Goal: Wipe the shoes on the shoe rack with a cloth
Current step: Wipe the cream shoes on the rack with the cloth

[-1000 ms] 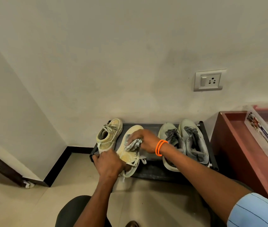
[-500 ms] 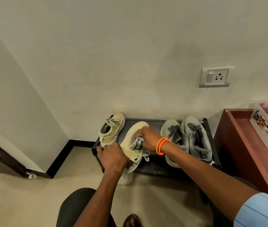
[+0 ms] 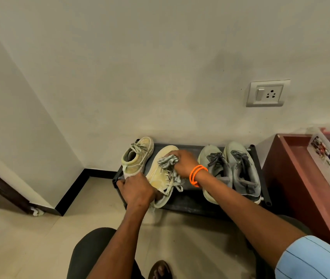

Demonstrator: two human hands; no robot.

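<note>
— So, what stands against the wall?
— A black shoe rack, with a red-brown cabinet beside it. On the rack: a grey pair to the right, two cream shoes to the left.
— And the hands?
— The left hand curls round the heel of the nearer cream shoe. The right hand, with orange bands at the wrist, clutches a bunched cloth against that shoe's toe. The other cream shoe stands untouched.
</note>
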